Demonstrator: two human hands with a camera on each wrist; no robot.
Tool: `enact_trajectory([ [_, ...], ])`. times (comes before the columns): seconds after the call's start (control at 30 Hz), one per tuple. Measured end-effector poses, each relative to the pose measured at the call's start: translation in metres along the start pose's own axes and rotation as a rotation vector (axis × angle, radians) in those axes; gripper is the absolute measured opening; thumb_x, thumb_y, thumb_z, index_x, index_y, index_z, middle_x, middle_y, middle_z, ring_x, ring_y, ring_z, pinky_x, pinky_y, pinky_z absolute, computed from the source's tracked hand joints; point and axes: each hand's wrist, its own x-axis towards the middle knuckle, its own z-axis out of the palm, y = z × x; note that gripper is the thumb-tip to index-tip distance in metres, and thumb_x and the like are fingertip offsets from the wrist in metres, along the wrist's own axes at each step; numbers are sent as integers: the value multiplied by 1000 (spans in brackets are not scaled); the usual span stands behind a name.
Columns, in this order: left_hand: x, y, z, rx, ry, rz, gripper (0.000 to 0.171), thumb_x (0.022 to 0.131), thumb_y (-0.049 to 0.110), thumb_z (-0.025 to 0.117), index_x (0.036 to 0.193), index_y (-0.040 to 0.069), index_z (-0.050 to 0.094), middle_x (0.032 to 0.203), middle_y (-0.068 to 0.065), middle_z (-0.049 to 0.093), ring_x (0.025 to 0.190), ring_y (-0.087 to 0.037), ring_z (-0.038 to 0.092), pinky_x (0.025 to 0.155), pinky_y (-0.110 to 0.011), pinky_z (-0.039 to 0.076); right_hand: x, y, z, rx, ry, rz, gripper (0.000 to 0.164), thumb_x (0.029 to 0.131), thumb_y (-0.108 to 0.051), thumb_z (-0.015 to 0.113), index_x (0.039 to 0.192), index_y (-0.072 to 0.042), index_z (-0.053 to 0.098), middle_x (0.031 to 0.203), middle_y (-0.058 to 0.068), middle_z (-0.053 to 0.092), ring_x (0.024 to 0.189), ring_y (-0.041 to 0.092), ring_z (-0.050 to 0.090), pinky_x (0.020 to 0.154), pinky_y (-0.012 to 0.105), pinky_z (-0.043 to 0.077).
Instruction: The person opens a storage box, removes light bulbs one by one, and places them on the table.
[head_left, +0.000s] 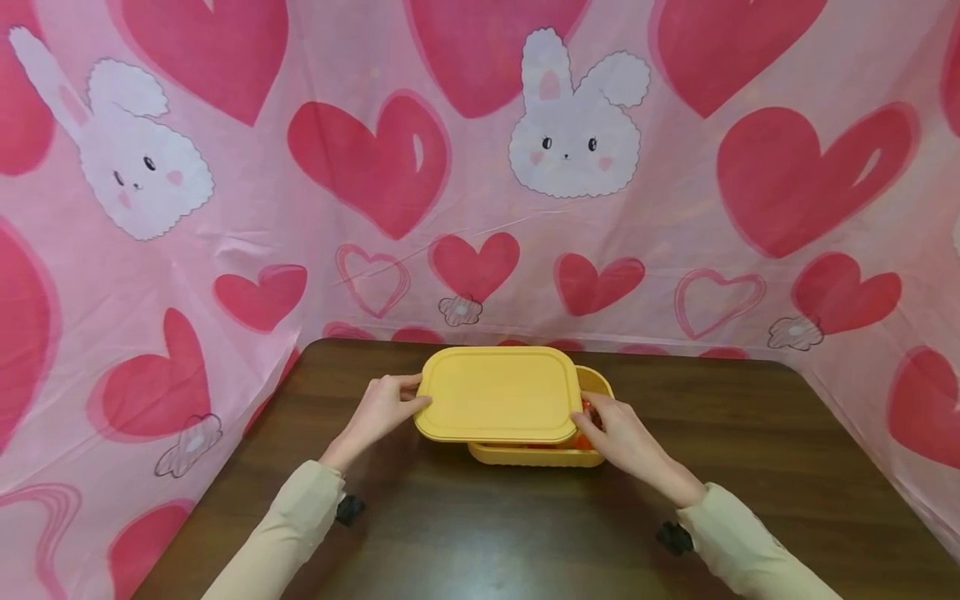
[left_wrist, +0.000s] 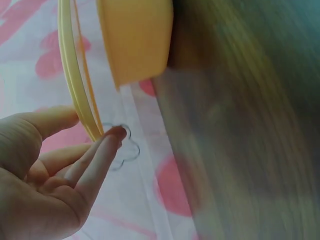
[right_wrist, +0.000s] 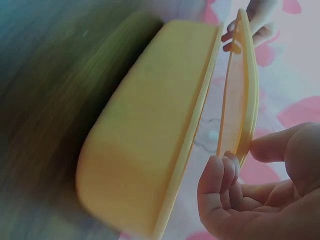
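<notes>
A yellow rectangular lid [head_left: 498,393] with rounded corners is held above a yellow box [head_left: 536,456], shifted left of it. My left hand [head_left: 384,410] pinches the lid's left edge, thumb on top and fingers beneath. At the lid's right edge, my right hand [head_left: 617,427] pinches it the same way. In both wrist views a gap shows between the lid [right_wrist: 250,100] and the rim of the box [right_wrist: 145,120]. Something red-orange [head_left: 587,433] shows inside the box on the right; the lid hides most of the inside.
The box stands on a dark wooden table [head_left: 480,533], toward its far edge. A pink cloth [head_left: 480,208] with hearts and rabbit faces hangs behind the table and along its sides.
</notes>
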Motion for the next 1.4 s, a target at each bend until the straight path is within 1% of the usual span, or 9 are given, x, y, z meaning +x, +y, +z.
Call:
enact_trajectory([
  [0.17,-4,-12,-18,25,24,-18,47,88,15,74,128,-8,62,117,-26,70,94,-33,75,82,-42,61,7,-15,16,19,5,-2,9,94,-15,66,93,-7,61,67,-3,50,58,4,42,53,18,40],
  [0.23,-6,-17,-25,44,34,-23,47,88,15,74,127,-8,63,116,-27,70,94,-33,75,82,-42,61,9,-21,22,35,-1,5,10,93,-15,67,95,-7,62,67,-3,50,58,5,42,53,17,41],
  [0.37,-12,-27,-36,79,37,-35,45,88,15,73,125,-9,64,115,-27,70,94,-34,75,82,-43,61,14,-34,33,57,-19,22,10,92,-17,67,93,-8,61,68,-3,50,59,7,42,53,17,42],
  [0.67,-24,-41,-64,131,28,-82,44,89,17,72,125,-8,64,114,-27,71,97,-35,74,85,-46,60,25,-60,56,63,2,4,16,91,-13,67,81,-9,56,65,-3,45,60,8,40,55,17,34],
  [0.9,-28,-50,-86,173,6,-111,46,89,20,72,124,-8,65,113,-27,71,104,-37,71,89,-47,58,31,-76,73,77,20,-22,18,90,-12,67,79,-8,55,63,-3,46,56,8,39,51,17,34],
  [1.03,-30,-58,-93,159,-18,-132,47,90,18,71,125,-10,62,118,-30,68,110,-40,68,90,-48,58,35,-85,82,100,33,-46,19,89,-11,67,76,-7,54,64,-2,48,60,8,41,53,17,36],
  [1.17,-34,-67,-100,149,-16,-144,46,90,14,69,125,-14,60,120,-34,66,110,-43,67,88,-47,59,38,-96,91,119,27,-67,17,89,-11,67,78,-7,55,66,-1,49,62,9,43,55,17,38],
  [1.27,-37,-72,-107,126,-15,-141,46,90,11,68,125,-18,58,120,-37,63,111,-46,65,88,-49,59,40,-105,97,123,9,-64,16,90,-12,67,80,-6,56,67,1,50,63,10,44,56,18,38],
  [1.4,-41,-76,-114,88,-11,-152,45,91,6,65,125,-22,55,122,-41,60,112,-49,63,89,-49,58,43,-114,103,124,-26,-35,15,91,-14,67,83,-6,57,69,2,51,63,11,44,56,17,39],
])
